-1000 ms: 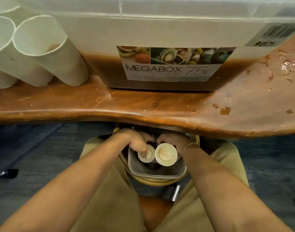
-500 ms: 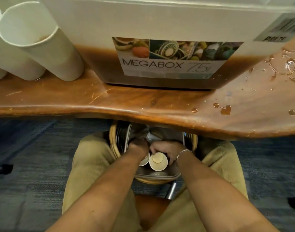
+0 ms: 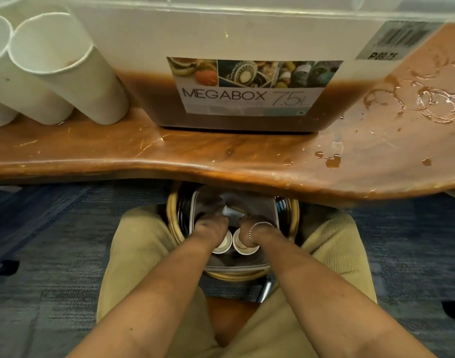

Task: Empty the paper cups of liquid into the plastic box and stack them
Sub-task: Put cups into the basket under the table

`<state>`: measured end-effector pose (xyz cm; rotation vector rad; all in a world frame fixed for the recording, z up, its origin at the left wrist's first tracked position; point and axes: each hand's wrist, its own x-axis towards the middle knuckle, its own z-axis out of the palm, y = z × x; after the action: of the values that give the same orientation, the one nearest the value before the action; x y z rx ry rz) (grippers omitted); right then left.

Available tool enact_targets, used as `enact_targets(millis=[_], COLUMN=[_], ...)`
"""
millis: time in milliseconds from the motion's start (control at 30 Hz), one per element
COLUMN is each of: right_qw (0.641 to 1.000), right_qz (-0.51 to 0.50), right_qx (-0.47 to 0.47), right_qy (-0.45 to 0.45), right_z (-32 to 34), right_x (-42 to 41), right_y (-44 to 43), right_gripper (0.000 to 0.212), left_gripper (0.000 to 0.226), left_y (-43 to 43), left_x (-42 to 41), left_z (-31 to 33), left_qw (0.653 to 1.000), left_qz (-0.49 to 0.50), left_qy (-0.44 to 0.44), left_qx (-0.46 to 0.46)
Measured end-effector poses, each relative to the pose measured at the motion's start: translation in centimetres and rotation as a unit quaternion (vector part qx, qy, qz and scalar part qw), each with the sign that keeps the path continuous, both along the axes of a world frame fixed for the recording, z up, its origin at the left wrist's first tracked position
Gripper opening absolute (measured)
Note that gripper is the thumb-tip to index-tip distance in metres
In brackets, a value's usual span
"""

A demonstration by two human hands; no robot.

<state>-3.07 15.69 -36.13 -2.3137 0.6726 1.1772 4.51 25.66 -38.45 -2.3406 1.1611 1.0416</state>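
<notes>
Below the table's [image 3: 221,161] near edge, the left hand [image 3: 212,226] seemingly grips the left cup [image 3: 223,247] and the right hand [image 3: 248,227] the right cup [image 3: 246,249]. The cups stand side by side and upright.

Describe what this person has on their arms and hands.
The left forearm and right forearm are bare, with no sleeves in view. The left hand has no glove, and no watch or band shows at its wrist. The right hand is also ungloved, and a thin silvery chain bracelet circles its wrist. The fingers are mostly hidden, so rings cannot be judged.
</notes>
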Motion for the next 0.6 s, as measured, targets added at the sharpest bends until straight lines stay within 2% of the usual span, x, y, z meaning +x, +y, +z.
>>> enact_targets(millis=[133,300,500,600], right_qw=[0.998,0.991,0.962,0.948], right_qz=[-0.009,-0.053,-0.070,-0.045], right_qx=[-0.026,-0.034,-0.082,-0.107], right_qy=[-0.048,-0.122,-0.250,-0.297], right_z=[1.9,6.0,13.7,17.8], right_x=[-0.5,-1.8,-4.4,-5.2], right_y=[0.5,1.2,2.8,3.1], right_gripper=[0.050,0.036,0.036,0.034], left_gripper=[0.035,0.035,0.028,0.026], left_y=[0.0,0.4,2.3,2.9], left_x=[-0.2,-1.2,-3.1,-3.9], left_z=[2.9,7.0,14.4,18.9], left_qw=[1.000,0.997,0.984,0.977], left_qz=[0.008,0.031,0.026,0.013], left_qy=[-0.006,-0.023,-0.077,-0.086], left_qx=[-0.026,-0.071,-0.159,-0.195])
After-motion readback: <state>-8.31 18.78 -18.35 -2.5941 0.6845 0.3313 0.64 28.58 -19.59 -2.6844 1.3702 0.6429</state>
